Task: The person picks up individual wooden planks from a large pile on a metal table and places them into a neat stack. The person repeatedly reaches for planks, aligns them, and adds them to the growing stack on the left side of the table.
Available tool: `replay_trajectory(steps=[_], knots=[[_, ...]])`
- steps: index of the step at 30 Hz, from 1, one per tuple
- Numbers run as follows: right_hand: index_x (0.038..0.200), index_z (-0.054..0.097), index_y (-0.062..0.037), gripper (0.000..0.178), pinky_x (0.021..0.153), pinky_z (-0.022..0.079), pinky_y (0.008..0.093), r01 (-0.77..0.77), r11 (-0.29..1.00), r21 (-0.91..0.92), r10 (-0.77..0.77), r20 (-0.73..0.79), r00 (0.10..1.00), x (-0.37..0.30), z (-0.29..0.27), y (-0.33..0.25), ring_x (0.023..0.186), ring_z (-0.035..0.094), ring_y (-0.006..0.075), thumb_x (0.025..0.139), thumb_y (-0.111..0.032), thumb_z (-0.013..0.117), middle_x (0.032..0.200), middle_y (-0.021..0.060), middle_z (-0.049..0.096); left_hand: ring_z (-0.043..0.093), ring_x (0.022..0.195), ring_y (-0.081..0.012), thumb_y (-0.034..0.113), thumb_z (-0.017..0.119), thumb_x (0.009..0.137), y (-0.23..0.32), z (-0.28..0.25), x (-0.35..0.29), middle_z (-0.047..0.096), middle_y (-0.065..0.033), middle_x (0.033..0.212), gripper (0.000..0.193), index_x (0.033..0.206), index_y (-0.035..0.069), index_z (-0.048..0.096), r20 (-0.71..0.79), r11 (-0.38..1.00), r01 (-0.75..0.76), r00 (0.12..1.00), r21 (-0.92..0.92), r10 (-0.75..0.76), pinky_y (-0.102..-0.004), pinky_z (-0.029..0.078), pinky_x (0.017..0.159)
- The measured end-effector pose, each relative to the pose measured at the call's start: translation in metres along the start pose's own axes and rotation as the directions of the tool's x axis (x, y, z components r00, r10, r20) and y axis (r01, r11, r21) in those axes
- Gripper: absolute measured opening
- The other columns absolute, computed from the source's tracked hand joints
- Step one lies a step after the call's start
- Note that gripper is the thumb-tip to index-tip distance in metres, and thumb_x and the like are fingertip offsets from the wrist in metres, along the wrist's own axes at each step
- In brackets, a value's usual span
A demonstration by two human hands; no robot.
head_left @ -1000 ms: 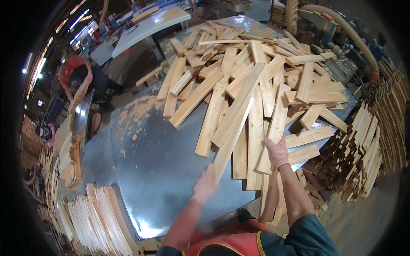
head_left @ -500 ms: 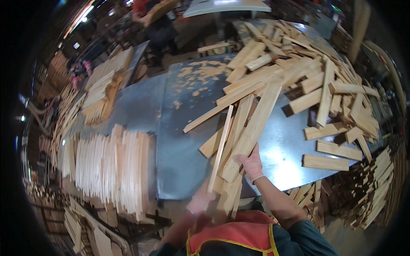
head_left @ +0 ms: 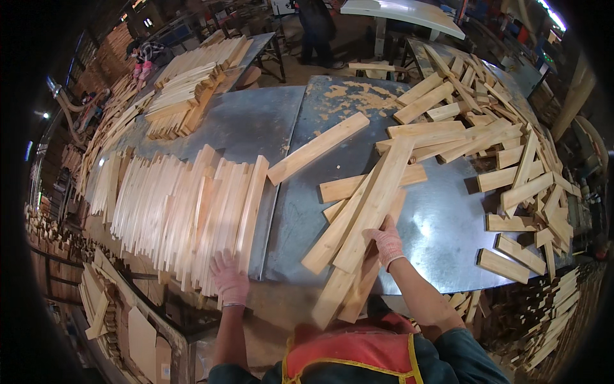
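Note:
My right hand (head_left: 385, 244), in a pinkish-white glove, is closed on the edge of a long wooden board (head_left: 377, 205). That board lies slanted over several others in a loose pile, among them a board sticking out past the table's near edge (head_left: 334, 296). My left hand (head_left: 229, 279), gloved too, has its fingers spread against the near ends of a tight row of boards (head_left: 185, 217). At the row's right end stands a board on edge (head_left: 253, 208). Beyond it a single board (head_left: 318, 148) lies diagonally on the metal tabletop (head_left: 291, 224).
A jumbled heap of boards (head_left: 486, 141) covers the table's right side. Wood chips (head_left: 361, 96) lie at the back. Another stack (head_left: 192, 89) sits far left, near a person in pink gloves (head_left: 143, 69). Somebody in dark clothes (head_left: 315, 29) stands beyond the table.
My left hand has moved left from a narrow board by the pile to the row of boards. My right hand stays on the pile. The view has turned, shifting the scene rightward.

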State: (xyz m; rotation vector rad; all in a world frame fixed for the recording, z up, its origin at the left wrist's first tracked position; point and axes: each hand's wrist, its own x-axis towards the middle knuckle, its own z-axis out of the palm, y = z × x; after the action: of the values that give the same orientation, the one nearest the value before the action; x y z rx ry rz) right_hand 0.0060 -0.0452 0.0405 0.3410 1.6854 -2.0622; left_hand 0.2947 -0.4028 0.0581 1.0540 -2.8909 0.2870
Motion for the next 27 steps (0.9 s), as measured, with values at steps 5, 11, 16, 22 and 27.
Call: replay_trajectory(steps=[5,11,16,22,27], knots=[[0.129,0.068,-0.003,0.054,0.088,0.059,0.0356,0.006,0.95,0.311,-0.011,0.017,1.0,0.014,-0.031,-0.028,0.1,0.071,0.0258,0.076,0.008,0.073,0.109,0.0076,0.074,0.038,0.153,-0.0364,0.047,0.065,0.089,0.14,-0.005,0.024,0.048,-0.0179,0.161,0.083,0.158,0.004,0.045,-0.121,0.929,-0.339,0.939,-0.152,0.323,-0.0531,0.031,0.124],[0.126,0.069,-0.005,0.055,0.091,0.06,0.0384,0.126,0.919,0.375,-0.094,-0.102,0.99,0.037,-0.127,-0.083,0.098,0.072,0.0246,0.072,0.001,0.068,0.108,0.0066,0.074,0.066,0.121,-0.0404,0.05,0.069,0.089,0.271,-0.054,0.054,0.072,-0.0179,0.127,0.063,0.132,0.005,0.066,0.499,0.872,-0.008,0.817,-0.49,0.289,-0.0488,0.049,0.105],[0.134,0.065,-0.0057,0.06,0.091,0.06,0.0391,0.12,0.928,0.352,-0.043,-0.218,0.975,0.058,-0.178,-0.08,0.101,0.071,0.0247,0.075,-0.002,0.072,0.108,0.0071,0.072,0.063,0.125,-0.0379,0.051,0.079,0.081,0.309,-0.065,0.112,0.074,-0.0158,0.116,0.042,0.096,0.012,0.075,0.205,0.864,-0.395,0.86,-0.312,0.467,-0.0525,0.042,0.112],[0.156,0.043,-0.0109,0.089,0.094,0.06,0.0402,0.063,0.893,0.446,0.013,-0.166,0.986,0.057,-0.131,-0.036,0.105,0.069,0.028,0.076,0.01,0.074,0.121,0.0091,0.067,0.038,0.15,-0.0362,0.049,0.081,0.079,0.346,-0.058,0.18,0.05,-0.0151,0.153,0.091,0.154,0.011,0.049,0.056,0.735,-0.634,0.747,-0.241,0.662,-0.051,0.035,0.121],[0.155,0.044,-0.0095,0.084,0.088,0.062,0.0443,0.039,0.909,0.414,0.035,-0.171,0.985,0.073,-0.133,-0.034,0.108,0.068,0.0277,0.078,0.012,0.07,0.124,0.0097,0.065,0.043,0.148,-0.0356,0.058,0.073,0.087,0.337,-0.058,0.159,0.048,-0.0141,0.157,0.096,0.165,0.02,0.034,0.3,0.77,-0.587,0.709,-0.25,0.638,-0.0538,0.034,0.12]])
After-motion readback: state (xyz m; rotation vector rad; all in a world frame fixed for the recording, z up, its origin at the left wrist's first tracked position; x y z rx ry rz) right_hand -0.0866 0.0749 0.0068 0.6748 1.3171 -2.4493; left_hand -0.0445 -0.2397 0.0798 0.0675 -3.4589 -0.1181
